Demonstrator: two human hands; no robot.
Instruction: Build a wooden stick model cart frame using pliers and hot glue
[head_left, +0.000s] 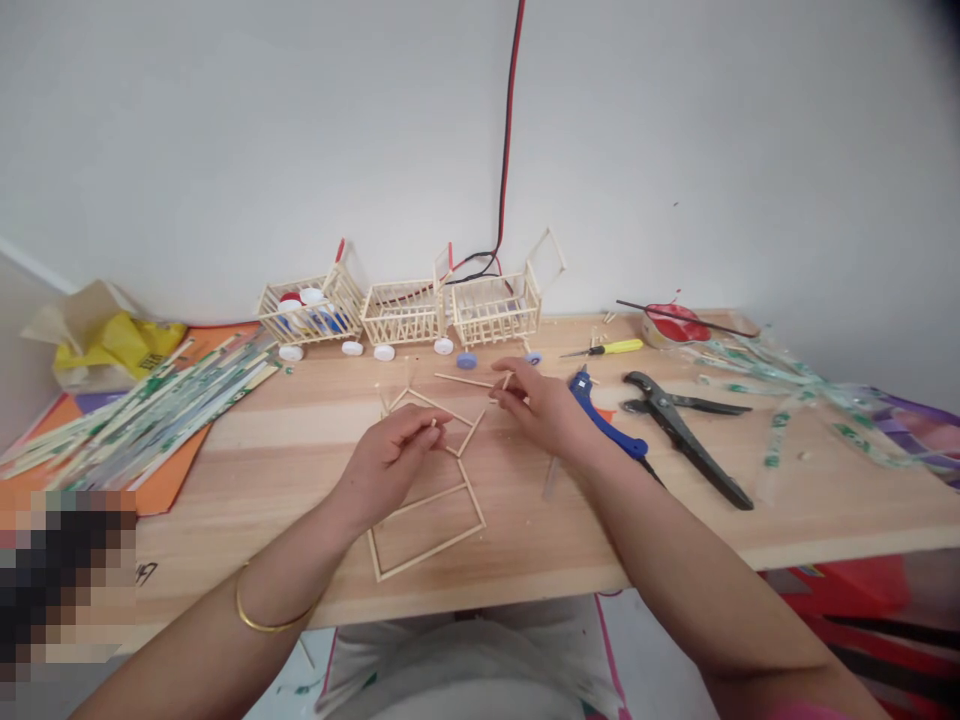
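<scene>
My left hand (401,450) is closed in a pinch above the table, with the pale end of a thin wooden stick (434,424) at its fingertips. To its right, my right hand (538,405) pinches another thin wooden stick, whose end shows between thumb and fingers. A longer stick (463,380) points left from beside the right fingertips; whether it is held or lies on the table is unclear. Under and in front of my left hand lies a flat frame of glued sticks (431,555), partly hidden by that hand. Another stick frame (442,408) lies just behind it.
Three small stick carts on wheels (307,310) (405,315) (495,310) stand along the wall. Right lie a blue glue gun (611,425), black cutters (682,435), a yellow-handled screwdriver (619,347) and a red dish (675,322). Wrapped sticks (165,410) are piled left.
</scene>
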